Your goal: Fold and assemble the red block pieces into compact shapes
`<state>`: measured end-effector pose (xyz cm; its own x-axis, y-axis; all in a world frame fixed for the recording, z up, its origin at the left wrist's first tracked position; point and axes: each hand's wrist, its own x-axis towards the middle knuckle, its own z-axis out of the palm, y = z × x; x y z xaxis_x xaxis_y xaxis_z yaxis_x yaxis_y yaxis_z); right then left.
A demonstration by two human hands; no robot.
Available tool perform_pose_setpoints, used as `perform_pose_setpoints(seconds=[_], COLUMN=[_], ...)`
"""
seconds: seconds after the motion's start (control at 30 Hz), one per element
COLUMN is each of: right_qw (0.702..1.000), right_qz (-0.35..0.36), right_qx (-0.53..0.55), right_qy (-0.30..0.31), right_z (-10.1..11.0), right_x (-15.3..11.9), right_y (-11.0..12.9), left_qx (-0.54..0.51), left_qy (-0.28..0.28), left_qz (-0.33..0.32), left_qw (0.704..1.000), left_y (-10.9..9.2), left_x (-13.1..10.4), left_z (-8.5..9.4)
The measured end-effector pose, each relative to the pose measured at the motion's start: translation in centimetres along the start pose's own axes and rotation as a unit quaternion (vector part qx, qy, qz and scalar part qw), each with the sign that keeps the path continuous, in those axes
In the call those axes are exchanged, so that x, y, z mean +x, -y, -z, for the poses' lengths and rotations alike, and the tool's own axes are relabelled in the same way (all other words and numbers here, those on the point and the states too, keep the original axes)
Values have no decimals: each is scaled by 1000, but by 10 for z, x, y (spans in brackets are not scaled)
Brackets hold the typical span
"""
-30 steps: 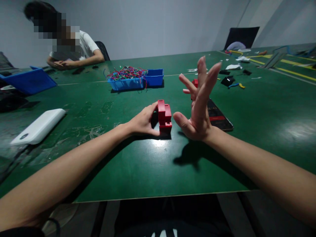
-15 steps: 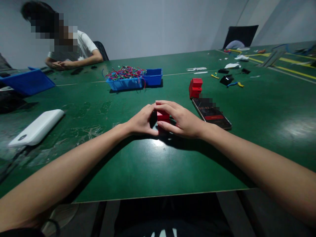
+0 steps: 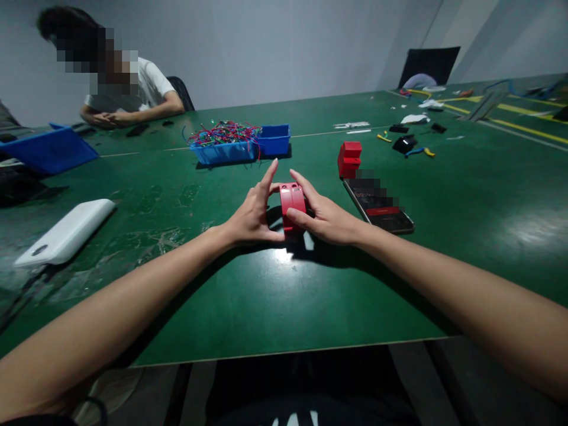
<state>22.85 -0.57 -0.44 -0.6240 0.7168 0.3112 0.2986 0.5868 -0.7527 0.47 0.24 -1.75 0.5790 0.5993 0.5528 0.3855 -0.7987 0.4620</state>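
Observation:
A red plastic block (image 3: 288,201) with a seam down its middle and small round holes on top stands upright on the green table in front of me. My right hand (image 3: 326,216) grips it from the right, thumb across its front and fingers behind. From the left, my left hand (image 3: 251,216) holds its edge, with the thumb at the lower front corner, a finger at the upper back edge and the index finger raised. The block's back is hidden. A similar red block (image 3: 349,158) stands farther off to the right, behind a phone (image 3: 379,204).
Blue bins (image 3: 226,152) at the back hold a tangle of coloured wires (image 3: 226,133). On the left lie a white power bank (image 3: 66,232) and a tilted blue bin (image 3: 48,148). Blue-and-yellow pliers (image 3: 419,152) lie to the right. A person (image 3: 133,89) sits across the table.
My fingers have lifted off the top of the red block, so its top and front now show. My left index finger has risen, and my right thumb lies higher on the front.

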Motion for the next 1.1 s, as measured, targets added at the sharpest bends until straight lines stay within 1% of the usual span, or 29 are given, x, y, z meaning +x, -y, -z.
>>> perform_pose_setpoints(seconds=[0.13, 0.2, 0.27, 0.37, 0.43, 0.47, 0.5, 0.53, 0.57, 0.6, 0.67, 0.73, 0.8, 0.97, 1.1], right_qw=[993, 987, 982, 978, 978, 977, 976, 974, 973, 971, 968, 966, 965, 970, 975], right_qz=[-12, -25, -37, -39, -33, -30, -27, -25, -24, -23, -20, -21, -23, -27, -6], right_qx=[111, 155, 184, 202, 206, 209, 213, 219, 225, 231, 241, 249, 251, 234, 220], right_qy=[-31, -31, -22, -18, -26, -32, -38, -44, -50, -56, -65, -71, -74, -60, -40], right_z=[3, 2, 1, 0, -2, -3, -4, -6, -8, -10, -13, -15, -16, -15, -13], right_x=[2, 3, 3, 3, 4, 4, 4, 5, 5, 6, 6, 6, 5, 4, 3], right_y=[0, 0, 0, 2, 2, 1, 1, 0, 0, -1, 0, 1, 2, 5, 7], left_qx=[45, 61, 54, 1, -93, -159, -238, -310, -360, -388, -408, -427, -449, -488, -504], left_qy=[17, 30, 37, 28, 27, 26, 32, 22, -16, -44, -86, -111, -121, -119, -129], left_qz=[-26, -34, -39, -30, 9, 43, 82, 132, 182, 228, 276, 293, 299, 311, 316], left_qw=[999, 997, 997, 999, 995, 986, 967, 941, 915, 892, 866, 848, 833, 807, 794], left_y=[-3, -5, -5, -5, -8, -10, -14, -18, -22, -26, -33, -38, -41, -44, -45], left_x=[0, 0, 1, 2, 4, 6, 7, 9, 12, 14, 19, 22, 24, 25, 27], left_z=[4, 5, 6, 5, 0, -3, -7, -11, -15, -19, -23, -24, -21, -11, -7])
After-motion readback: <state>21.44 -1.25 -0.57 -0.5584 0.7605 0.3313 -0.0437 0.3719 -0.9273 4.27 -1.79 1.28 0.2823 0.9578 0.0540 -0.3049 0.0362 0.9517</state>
